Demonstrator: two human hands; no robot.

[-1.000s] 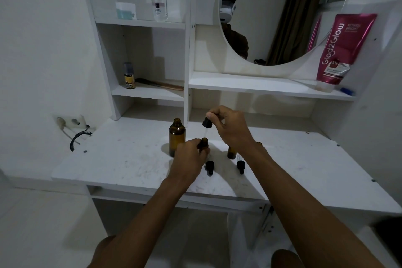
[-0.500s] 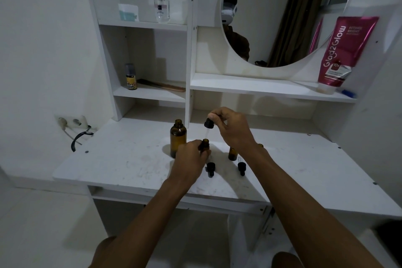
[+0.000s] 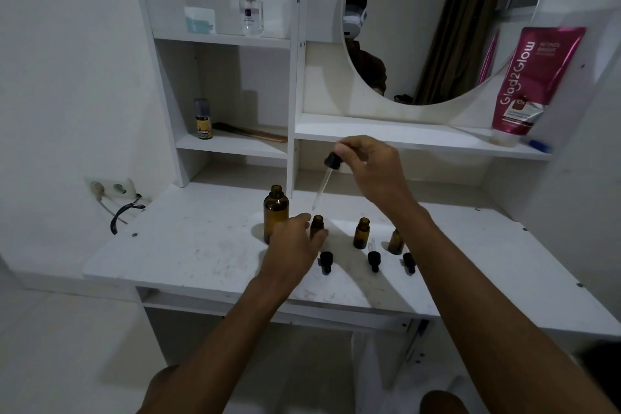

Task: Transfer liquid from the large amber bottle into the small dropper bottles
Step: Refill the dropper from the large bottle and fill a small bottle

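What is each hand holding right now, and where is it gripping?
The right hand pinches a glass dropper by its black rubber bulb. The left hand steadies a small amber bottle around its body.

The setting was a home dressing area. A white vanity desk [image 3: 201, 245] carried a round mirror [image 3: 437, 27], open shelves [image 3: 232, 148] holding a perfume bottle [image 3: 251, 10], a comb [image 3: 248, 134], and a pink lotion tube [image 3: 534, 77].

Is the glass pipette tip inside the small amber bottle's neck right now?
No. The clear glass pipette held by the right hand hangs with its tip above and clear of the small amber bottle beside the left hand.
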